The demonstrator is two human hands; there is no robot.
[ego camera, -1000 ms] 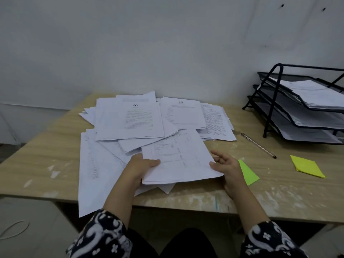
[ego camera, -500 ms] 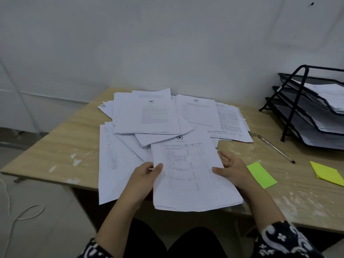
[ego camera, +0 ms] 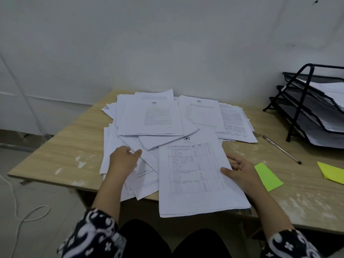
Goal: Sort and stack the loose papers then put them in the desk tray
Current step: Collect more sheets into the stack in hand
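Note:
Loose white printed papers (ego camera: 150, 118) lie spread over the middle of a wooden desk (ego camera: 74, 142). A thin stack of sheets with a table printed on top (ego camera: 193, 175) overhangs the desk's near edge. My right hand (ego camera: 240, 172) holds this stack by its right edge, thumb on top. My left hand (ego camera: 124, 159) rests on loose sheets to the left of the stack, fingers reaching toward them. A black three-tier wire desk tray (ego camera: 297, 105) stands at the far right with papers in its tiers.
A pen (ego camera: 281, 148) lies between the papers and the tray. A green sticky note (ego camera: 268, 176) sits by my right hand, and a yellow one (ego camera: 331, 172) lies further right. A white cord (ego camera: 18, 211) lies on the floor to the left.
My left hand has let go of the stack's left edge and moved left onto the loose sheets. The stack has slid nearer, held by my right hand alone.

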